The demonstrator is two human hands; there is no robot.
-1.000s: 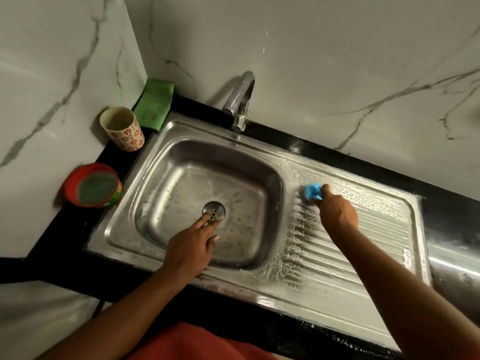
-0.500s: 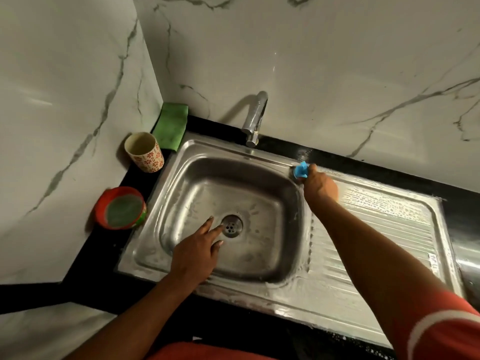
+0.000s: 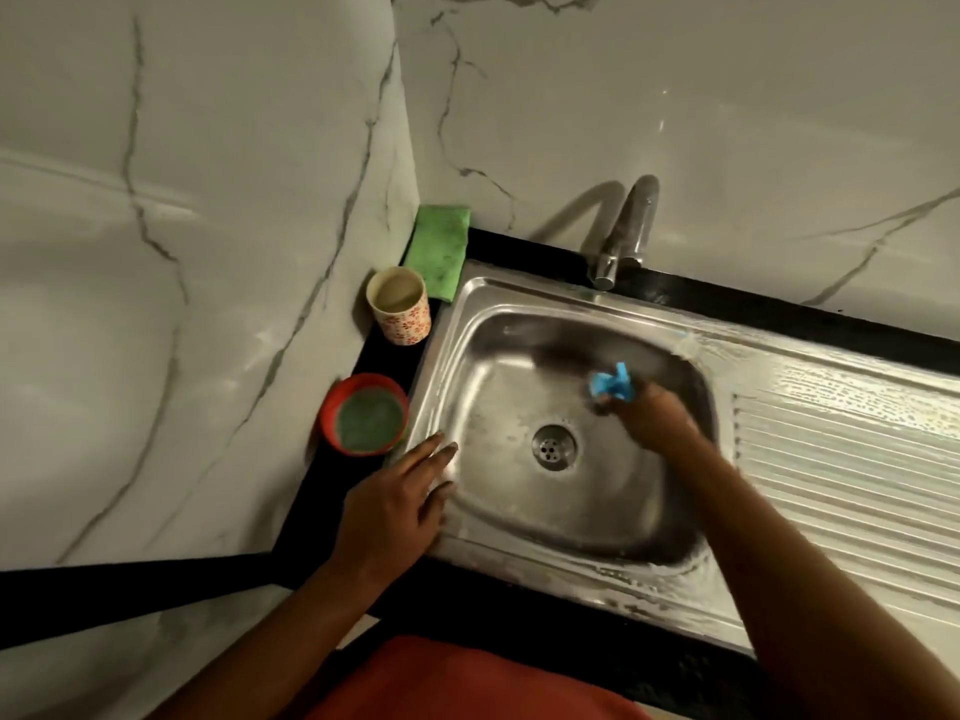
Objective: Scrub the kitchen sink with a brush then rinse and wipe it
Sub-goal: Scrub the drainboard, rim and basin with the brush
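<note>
A steel sink (image 3: pixel 467 314) with a soapy basin and a round drain (image 3: pixel 554 447) fills the middle of the view. My right hand (image 3: pixel 655 414) is down inside the basin, up and to the right of the drain, and grips a blue brush (image 3: pixel 612 383) against the basin's back right part; the hand is blurred. My left hand (image 3: pixel 400 506) rests flat with straight fingers on the sink's front left rim. The chrome tap (image 3: pixel 623 236) stands at the back edge.
A ribbed drainboard (image 3: pixel 852 449) with soap film lies to the right. On the black counter at left stand a flowered cup (image 3: pixel 400 306), a red tub (image 3: pixel 363 414) with a green pad inside, and a green cloth (image 3: pixel 439 247). Marble walls close the left and back.
My right hand has carried the brush from the drainboard's back corner down into the basin. My left hand has left the basin floor near the drain for the front left rim.
</note>
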